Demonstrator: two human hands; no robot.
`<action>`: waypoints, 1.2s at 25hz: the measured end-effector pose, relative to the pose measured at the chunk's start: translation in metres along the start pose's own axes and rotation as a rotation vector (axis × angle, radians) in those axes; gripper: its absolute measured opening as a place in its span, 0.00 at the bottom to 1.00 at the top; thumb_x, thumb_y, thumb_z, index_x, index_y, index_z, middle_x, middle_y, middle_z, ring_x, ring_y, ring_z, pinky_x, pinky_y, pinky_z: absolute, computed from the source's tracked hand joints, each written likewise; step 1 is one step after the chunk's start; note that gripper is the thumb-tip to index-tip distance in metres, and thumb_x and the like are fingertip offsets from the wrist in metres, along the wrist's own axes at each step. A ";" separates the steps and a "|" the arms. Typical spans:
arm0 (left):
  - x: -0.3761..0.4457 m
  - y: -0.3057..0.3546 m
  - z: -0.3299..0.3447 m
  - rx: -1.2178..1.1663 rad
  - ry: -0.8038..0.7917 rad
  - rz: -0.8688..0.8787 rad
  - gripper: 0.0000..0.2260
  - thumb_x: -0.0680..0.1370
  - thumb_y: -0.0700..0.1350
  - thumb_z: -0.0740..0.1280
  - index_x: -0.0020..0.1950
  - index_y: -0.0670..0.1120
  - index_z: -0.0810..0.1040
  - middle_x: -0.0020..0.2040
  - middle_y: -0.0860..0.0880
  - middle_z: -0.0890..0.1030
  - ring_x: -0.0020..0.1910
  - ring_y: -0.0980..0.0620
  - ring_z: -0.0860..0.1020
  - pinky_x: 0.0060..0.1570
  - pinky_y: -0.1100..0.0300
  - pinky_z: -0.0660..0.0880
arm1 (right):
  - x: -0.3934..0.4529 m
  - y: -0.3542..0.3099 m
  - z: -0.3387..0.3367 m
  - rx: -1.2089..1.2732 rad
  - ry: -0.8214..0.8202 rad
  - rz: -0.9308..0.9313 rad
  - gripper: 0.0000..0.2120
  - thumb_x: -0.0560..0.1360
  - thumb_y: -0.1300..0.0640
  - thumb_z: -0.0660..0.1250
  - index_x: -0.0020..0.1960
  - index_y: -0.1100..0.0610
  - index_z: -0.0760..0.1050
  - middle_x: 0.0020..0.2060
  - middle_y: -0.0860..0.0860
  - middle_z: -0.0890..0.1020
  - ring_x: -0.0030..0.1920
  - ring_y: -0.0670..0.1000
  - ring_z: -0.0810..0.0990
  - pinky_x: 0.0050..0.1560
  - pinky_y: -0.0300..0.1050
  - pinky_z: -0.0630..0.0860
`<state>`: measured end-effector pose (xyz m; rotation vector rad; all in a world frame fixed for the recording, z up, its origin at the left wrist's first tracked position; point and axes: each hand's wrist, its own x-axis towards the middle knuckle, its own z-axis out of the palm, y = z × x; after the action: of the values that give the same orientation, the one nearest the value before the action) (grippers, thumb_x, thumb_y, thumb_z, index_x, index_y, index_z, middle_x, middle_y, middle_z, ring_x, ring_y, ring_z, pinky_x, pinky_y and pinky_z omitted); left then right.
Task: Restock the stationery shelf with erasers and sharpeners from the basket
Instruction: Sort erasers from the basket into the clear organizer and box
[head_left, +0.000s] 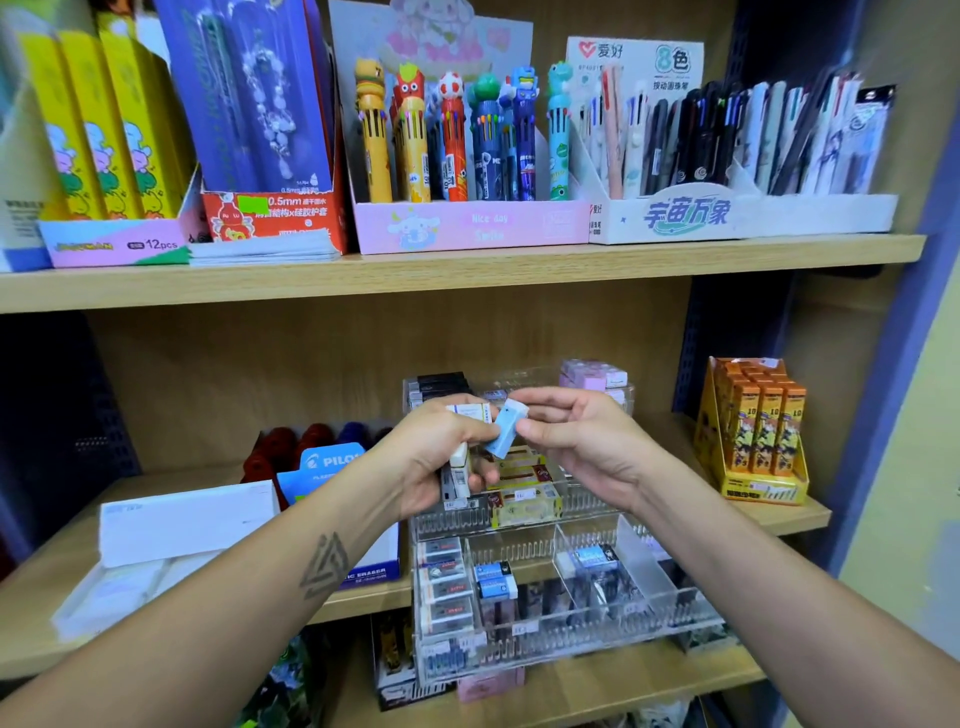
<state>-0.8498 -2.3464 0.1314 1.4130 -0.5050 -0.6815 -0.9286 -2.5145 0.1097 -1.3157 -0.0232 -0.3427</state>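
Standing in front of the shelf (467, 270), the person has both hands raised over a clear plastic organizer (571, 613) that sits tilted on the middle board, its compartments partly filled with erasers in paper sleeves. The left hand (441, 457) is curled round a small bunch of white erasers (460, 462), fingers wrapped tight, one of them sticking up above the knuckles. The right hand (582, 441) pinches a pale blue eraser (505, 428) between thumb and fingertips, the other fingers loosely bent; the blue eraser stands tilted between the two hands, just beside the white ones, and whether it touches them I cannot tell. Matching blue erasers (496, 579) lie in a lower middle compartment of the organizer. On the board above stand boxes of cartoon-topped pens (452, 135), and an orange display box (753, 431) sits at the right end of the middle board
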 end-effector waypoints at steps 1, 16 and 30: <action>-0.001 -0.001 0.001 0.015 -0.003 -0.007 0.06 0.79 0.33 0.65 0.54 0.40 0.77 0.38 0.40 0.81 0.26 0.45 0.75 0.22 0.63 0.67 | -0.001 0.001 -0.002 0.015 0.002 0.004 0.18 0.71 0.74 0.69 0.60 0.66 0.79 0.54 0.64 0.83 0.52 0.57 0.82 0.55 0.45 0.79; -0.012 -0.002 -0.008 0.014 0.003 -0.092 0.12 0.80 0.42 0.68 0.59 0.36 0.78 0.43 0.38 0.80 0.27 0.47 0.74 0.22 0.62 0.69 | -0.009 -0.008 0.004 -0.881 0.027 -0.303 0.18 0.70 0.67 0.76 0.57 0.54 0.81 0.47 0.47 0.86 0.47 0.41 0.83 0.52 0.38 0.79; -0.004 -0.009 0.034 0.203 -0.106 -0.007 0.06 0.77 0.38 0.72 0.51 0.38 0.79 0.39 0.39 0.79 0.27 0.48 0.73 0.23 0.63 0.67 | -0.029 -0.016 -0.010 -1.234 -0.041 -0.386 0.21 0.65 0.61 0.81 0.52 0.52 0.75 0.40 0.48 0.80 0.39 0.47 0.76 0.42 0.44 0.76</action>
<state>-0.8772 -2.3681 0.1259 1.5747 -0.6678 -0.7290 -0.9618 -2.5206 0.1159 -2.5522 -0.1146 -0.7128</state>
